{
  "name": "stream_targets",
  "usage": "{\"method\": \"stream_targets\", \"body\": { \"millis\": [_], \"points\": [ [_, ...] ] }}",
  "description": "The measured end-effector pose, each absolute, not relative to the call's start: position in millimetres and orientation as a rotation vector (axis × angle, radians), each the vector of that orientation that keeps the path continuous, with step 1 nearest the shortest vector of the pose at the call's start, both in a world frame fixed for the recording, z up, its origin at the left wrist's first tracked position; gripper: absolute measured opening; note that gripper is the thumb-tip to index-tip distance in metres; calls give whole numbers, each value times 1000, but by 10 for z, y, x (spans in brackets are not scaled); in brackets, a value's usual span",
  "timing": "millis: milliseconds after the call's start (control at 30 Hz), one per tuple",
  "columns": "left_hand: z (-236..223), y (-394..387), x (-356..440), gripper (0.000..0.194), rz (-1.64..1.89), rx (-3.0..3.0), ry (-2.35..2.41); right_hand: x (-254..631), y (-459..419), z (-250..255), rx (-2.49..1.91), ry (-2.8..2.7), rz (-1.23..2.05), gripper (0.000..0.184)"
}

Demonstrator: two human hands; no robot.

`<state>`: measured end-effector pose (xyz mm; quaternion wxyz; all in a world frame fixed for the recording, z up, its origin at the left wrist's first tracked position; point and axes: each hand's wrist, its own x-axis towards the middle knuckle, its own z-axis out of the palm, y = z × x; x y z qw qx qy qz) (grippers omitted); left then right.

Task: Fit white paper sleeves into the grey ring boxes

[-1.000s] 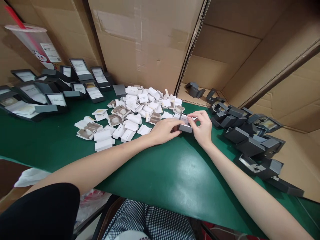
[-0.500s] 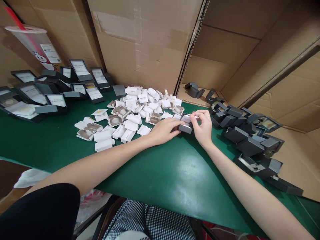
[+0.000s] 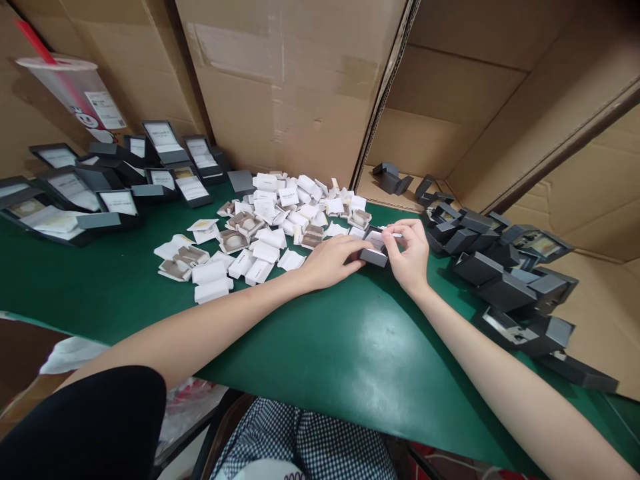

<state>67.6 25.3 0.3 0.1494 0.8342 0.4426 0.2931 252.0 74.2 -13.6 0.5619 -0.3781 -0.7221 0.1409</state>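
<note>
A small dark jewelry box (image 3: 374, 257) stands with its lid up on the green table, a white lining showing inside. From the left, my left hand (image 3: 333, 261) grips its side, thumb low at the front and fingers on the rim. My right hand (image 3: 409, 253) is closed at the right side of the lid, thumb and fingertips pinched there against the box. Whether those fingertips also hold a bit of the lining is hidden. Just behind and to the left lies a heap of white folded box inserts (image 3: 270, 252), some with printed lettering.
Dark boxes with white linings (image 3: 117, 202) stand open at the left. More dark boxes (image 3: 505, 287), without white linings, are piled at the right beside an open cardboard carton (image 3: 460, 127). A cup with a red straw (image 3: 75, 93) stands at the back left.
The whole view has shifted slightly, so everything sits a little further right. Both hands keep about the same hold on the jewelry box.
</note>
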Motion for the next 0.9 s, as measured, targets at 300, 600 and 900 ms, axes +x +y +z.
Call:
{"method": "stream_targets", "body": {
  "millis": [300, 600, 900],
  "points": [
    [10, 257, 682, 32, 841, 2391, 1280, 2525, 742, -138, -957, -1731, 375, 10],
    [-7, 260, 677, 34, 835, 2434, 1255, 2551, 794, -181, -1038, -1712, 539, 26],
    [-3, 234, 679, 34, 769, 2533, 1294, 2566, 868, -246, -1001, -1661, 883, 28]
  ]
}}
